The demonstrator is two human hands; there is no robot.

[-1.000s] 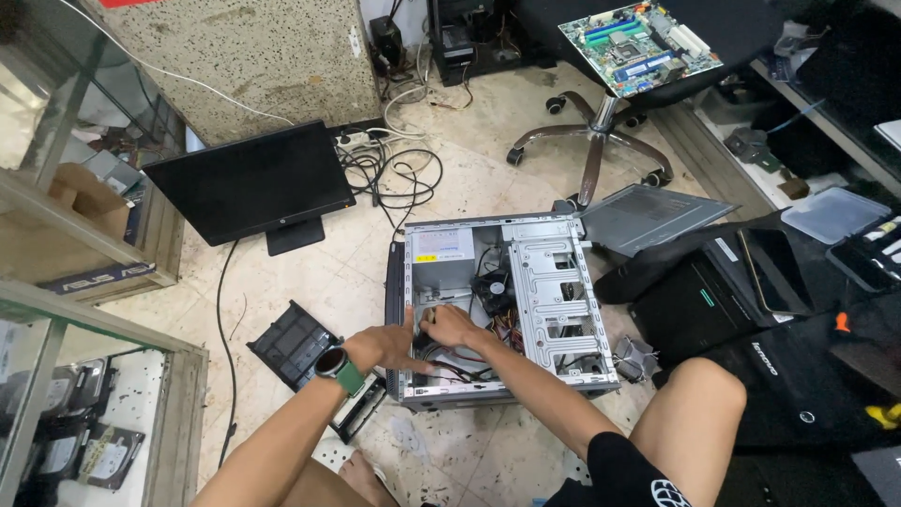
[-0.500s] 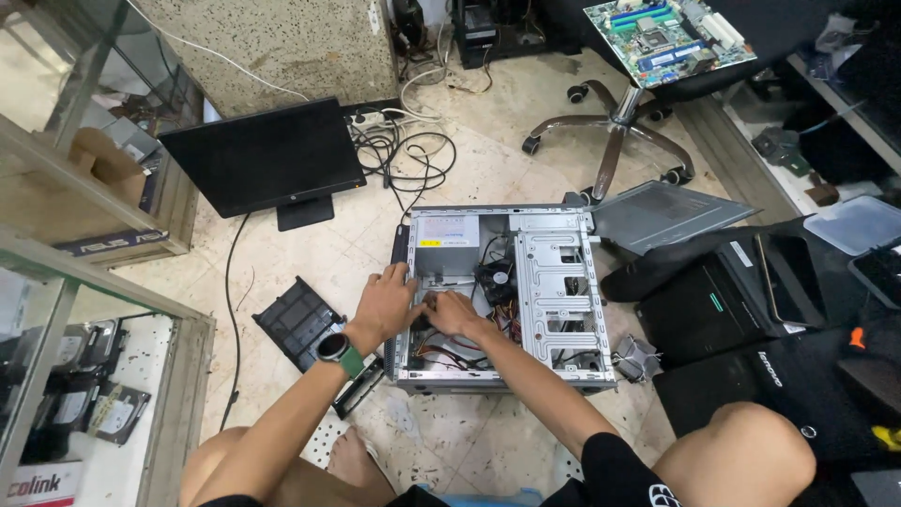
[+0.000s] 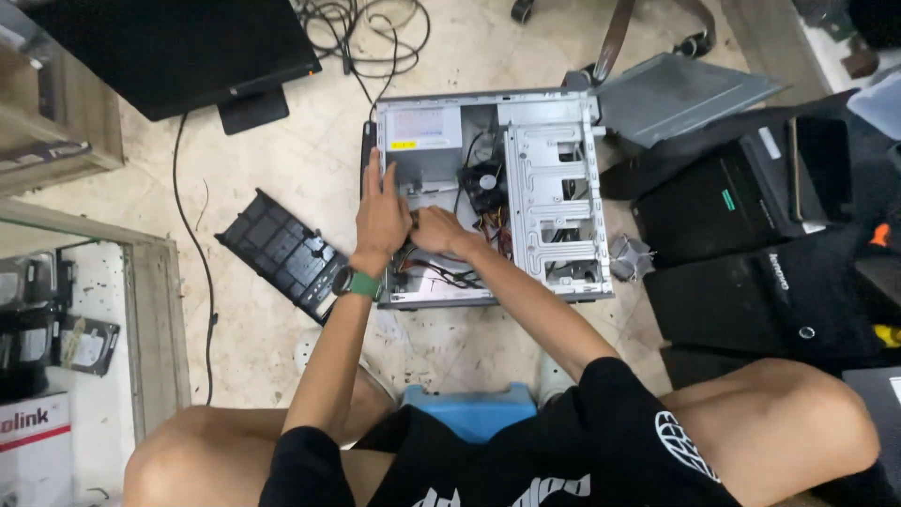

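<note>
On the tiled floor (image 3: 282, 160) an open computer case (image 3: 554, 197) holds wiring (image 3: 441, 272); left hand (image 3: 383, 214) flat, right hand (image 3: 437, 231) curled, grip unclear.

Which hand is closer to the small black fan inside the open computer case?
Right. The right hand is down inside the case, just below-left of the fan. The left hand rests further left, by the power supply.

bare grey metal computer case (image 3: 554, 188); matt black plastic panel (image 3: 282, 253); speckled stone floor (image 3: 282, 160)
</note>
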